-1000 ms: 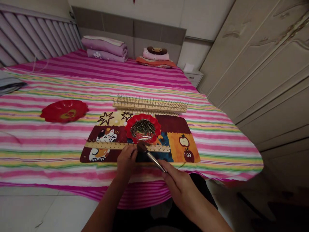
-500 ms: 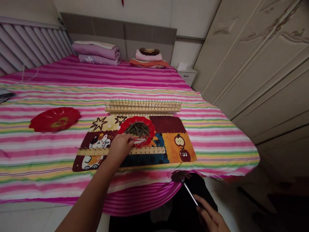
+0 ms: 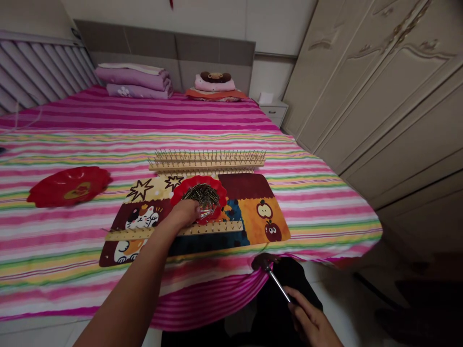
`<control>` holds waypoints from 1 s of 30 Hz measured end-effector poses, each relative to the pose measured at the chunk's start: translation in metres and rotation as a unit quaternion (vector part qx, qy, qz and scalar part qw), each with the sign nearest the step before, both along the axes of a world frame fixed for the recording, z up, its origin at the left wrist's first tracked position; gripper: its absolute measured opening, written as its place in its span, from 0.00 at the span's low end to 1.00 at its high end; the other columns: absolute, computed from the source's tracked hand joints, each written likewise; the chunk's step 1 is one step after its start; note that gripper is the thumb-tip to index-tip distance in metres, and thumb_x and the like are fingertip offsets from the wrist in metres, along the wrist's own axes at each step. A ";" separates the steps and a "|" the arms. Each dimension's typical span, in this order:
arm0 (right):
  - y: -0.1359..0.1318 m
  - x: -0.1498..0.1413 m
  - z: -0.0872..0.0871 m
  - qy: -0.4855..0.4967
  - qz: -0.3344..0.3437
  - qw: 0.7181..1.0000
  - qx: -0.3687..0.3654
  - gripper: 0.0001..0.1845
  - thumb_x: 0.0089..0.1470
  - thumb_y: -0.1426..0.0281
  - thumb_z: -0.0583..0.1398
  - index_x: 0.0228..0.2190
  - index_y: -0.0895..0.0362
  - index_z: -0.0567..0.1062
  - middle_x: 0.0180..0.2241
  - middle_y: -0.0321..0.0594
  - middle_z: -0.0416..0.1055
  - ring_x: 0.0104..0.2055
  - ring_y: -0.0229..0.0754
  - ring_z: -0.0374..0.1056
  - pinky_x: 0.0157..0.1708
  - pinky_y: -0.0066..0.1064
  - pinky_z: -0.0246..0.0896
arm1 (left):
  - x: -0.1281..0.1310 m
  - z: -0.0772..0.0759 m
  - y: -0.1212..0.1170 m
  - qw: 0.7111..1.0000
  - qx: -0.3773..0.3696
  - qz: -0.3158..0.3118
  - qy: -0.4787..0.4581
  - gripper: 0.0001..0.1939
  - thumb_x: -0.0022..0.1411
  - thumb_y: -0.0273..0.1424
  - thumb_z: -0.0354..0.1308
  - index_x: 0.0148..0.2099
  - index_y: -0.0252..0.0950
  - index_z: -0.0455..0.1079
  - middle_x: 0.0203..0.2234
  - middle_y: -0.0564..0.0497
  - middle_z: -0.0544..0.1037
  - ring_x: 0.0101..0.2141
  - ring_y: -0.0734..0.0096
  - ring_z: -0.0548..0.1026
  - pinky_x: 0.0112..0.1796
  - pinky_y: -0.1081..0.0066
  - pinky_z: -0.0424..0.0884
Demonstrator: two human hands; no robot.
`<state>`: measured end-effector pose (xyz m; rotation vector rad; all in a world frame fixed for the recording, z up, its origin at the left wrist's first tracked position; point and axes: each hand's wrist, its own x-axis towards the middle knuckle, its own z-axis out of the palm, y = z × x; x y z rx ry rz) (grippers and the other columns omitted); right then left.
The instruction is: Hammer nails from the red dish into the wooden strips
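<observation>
My left hand (image 3: 186, 213) reaches over a wooden strip (image 3: 210, 228) into a scalloped red dish (image 3: 177, 190) heaped with nails (image 3: 203, 194). Its fingers are bent together at the dish's near side, and their tips are hidden. Small nails stand along the strip, which lies across a patterned mat (image 3: 249, 185); my forearm covers part of it. Low at the right, my right hand (image 3: 307, 315) is closed around the handle of a claw hammer (image 3: 277, 282). The hammer's dark head rests by the bed's edge, over my leg.
Behind the mat lie several wooden strips (image 3: 206, 166) bristling with upright nails. A red tray (image 3: 72, 185) sits on the striped bedspread (image 3: 314, 193) at left. Folded bedding (image 3: 133, 79) is stacked by the headboard, and a wardrobe (image 3: 379, 96) stands at right.
My left hand has dipped slightly deeper into the dish, its fingertips now less visible. My right hand still holds the hammer. The whole view has shifted a little.
</observation>
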<state>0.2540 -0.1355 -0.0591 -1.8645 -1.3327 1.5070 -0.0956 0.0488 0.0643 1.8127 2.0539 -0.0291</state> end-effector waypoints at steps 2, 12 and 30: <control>0.000 -0.001 0.000 -0.001 0.001 1.000 0.004 0.35 0.47 0.48 0.52 0.50 0.57 0.70 0.15 0.29 0.52 0.18 0.36 0.51 0.17 0.26 0.46 | -0.005 0.002 -0.005 1.000 0.012 0.003 -0.014 0.05 0.51 0.26 0.53 0.26 0.37 0.70 0.22 0.51 0.76 0.26 0.70 0.73 0.29 0.74 0.63; 0.001 -0.006 0.010 -0.008 0.005 1.000 -0.001 0.33 0.48 0.52 0.51 0.51 0.57 0.68 0.15 0.28 0.51 0.18 0.35 0.50 0.18 0.26 0.44 | -0.033 0.012 -0.084 0.829 0.089 0.214 -0.509 0.16 0.41 0.38 0.65 0.34 0.36 0.75 0.28 0.50 0.80 0.30 0.70 0.75 0.32 0.73 0.69; -0.001 -0.004 -0.003 -0.029 0.000 1.000 0.008 0.36 0.46 0.48 0.50 0.51 0.57 0.69 0.15 0.28 0.51 0.18 0.36 0.51 0.18 0.27 0.46 | -0.037 -0.039 -0.108 0.848 0.164 0.298 -0.407 0.22 0.39 0.45 0.62 0.36 0.38 0.77 0.34 0.50 0.81 0.34 0.65 0.76 0.40 0.66 0.70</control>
